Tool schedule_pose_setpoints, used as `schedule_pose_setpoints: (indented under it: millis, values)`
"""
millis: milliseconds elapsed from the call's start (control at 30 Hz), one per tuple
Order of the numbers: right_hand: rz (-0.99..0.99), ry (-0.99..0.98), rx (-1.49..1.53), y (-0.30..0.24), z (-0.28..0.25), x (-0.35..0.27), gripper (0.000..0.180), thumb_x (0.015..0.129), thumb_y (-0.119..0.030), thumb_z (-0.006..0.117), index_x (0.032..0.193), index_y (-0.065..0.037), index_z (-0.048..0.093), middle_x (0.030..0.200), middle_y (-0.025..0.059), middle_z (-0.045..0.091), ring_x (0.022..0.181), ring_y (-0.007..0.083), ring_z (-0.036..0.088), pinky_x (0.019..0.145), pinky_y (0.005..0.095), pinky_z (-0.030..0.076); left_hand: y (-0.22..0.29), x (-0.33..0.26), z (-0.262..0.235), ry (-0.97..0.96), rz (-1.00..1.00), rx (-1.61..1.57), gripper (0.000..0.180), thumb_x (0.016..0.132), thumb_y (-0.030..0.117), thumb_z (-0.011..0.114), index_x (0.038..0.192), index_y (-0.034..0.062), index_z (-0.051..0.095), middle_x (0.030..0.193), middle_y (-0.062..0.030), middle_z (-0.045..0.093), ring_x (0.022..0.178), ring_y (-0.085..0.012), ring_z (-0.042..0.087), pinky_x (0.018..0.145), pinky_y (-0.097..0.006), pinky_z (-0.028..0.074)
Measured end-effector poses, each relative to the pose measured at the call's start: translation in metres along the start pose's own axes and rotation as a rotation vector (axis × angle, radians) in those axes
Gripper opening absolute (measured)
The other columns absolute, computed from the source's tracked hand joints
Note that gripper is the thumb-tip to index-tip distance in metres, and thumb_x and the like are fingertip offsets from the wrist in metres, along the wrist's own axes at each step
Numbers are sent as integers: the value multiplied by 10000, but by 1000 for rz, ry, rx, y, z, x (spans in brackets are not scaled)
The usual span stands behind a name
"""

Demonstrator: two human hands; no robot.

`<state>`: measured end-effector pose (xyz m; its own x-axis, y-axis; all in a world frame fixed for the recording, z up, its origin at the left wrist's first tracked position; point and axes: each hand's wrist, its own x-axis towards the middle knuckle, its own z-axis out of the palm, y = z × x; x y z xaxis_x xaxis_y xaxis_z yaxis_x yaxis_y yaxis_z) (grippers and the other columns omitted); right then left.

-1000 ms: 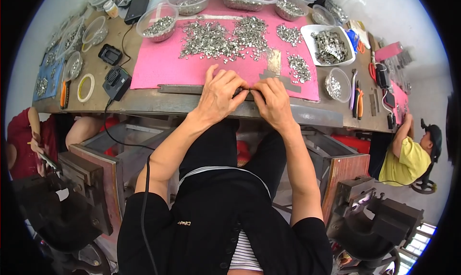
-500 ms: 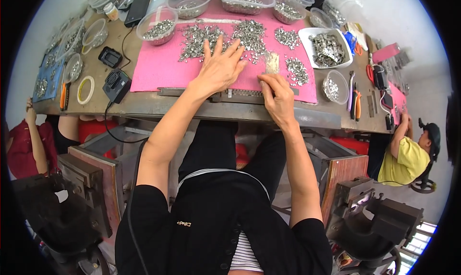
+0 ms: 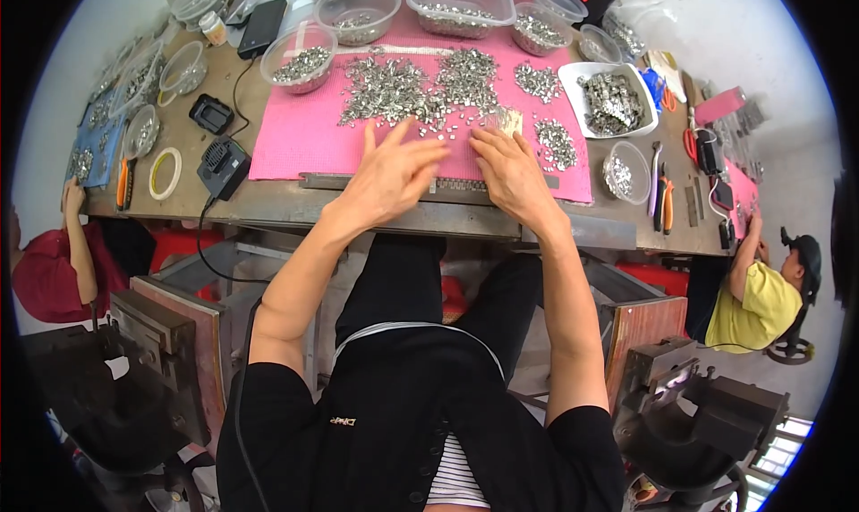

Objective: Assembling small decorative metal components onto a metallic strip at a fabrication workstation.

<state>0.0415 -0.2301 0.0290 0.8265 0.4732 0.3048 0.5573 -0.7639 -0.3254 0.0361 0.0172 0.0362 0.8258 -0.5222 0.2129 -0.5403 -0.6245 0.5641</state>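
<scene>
Metal strip (image 3: 447, 185) lies flat at the near edge of the pink mat (image 3: 295, 150), long axis left-right. Left hand (image 3: 389, 177) palm down, fingers spread, blurred, holding nothing, above the strip. Right hand (image 3: 512, 174) flat, open, fingertips at the pile of small metal parts (image 3: 412, 92); grip empty.

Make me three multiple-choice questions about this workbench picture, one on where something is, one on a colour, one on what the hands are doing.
1. Where is the roll of tape?
A. at the person's left, on bare table
B. on the mat
C. in the white tray

2. What colour is the mat?
A. blue
B. pink
C. green

3. How is the left hand?
A. clenched in a fist
B. gripping pliers
C. open, fingers spread

Answers: 1 A, it lies beside the black charger. 2 B, pink shows under the metal pieces. 3 C, it lies flat by the right hand.
</scene>
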Motion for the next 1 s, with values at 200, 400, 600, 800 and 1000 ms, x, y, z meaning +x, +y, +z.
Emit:
schedule_pose_setpoints:
  millis: [200,400,600,800,1000]
  values:
    - [83,82,271,-1,-19,-3,217,948,-56,610,1139,-7,702,1191,162,692,1143,327,638,987,438,475,-10,23,10,337,-2,42,104,885,189,726,974,142,754,882,-5,688,924,-199,573,981,-450,328]
    - [184,206,278,-2,-7,1,152,887,-23,668,1027,-26,727,918,145,665,881,324,651,783,425,518,-9,33,19,298,-35,112,121,871,214,746,968,143,732,882,1,679,934,-202,578,988,-455,316]
    - [172,236,228,3,12,12,160,854,-68,730,1013,-54,740,857,114,635,848,313,619,771,423,499,-15,35,26,324,38,210,92,857,184,745,946,163,735,876,-5,657,960,-226,575,989,-501,314]
    - [155,246,126,8,23,18,112,838,-95,749,938,-56,717,863,101,624,858,307,611,792,426,470,-17,39,25,304,83,174,75,836,165,749,900,139,723,871,-10,656,958,-237,584,989,-512,316]
    - [88,296,25,6,23,19,100,830,-81,758,892,-28,701,828,115,628,791,304,636,738,421,475,-23,35,20,324,25,113,77,837,168,746,880,114,712,832,-6,658,904,-224,589,988,-491,324]
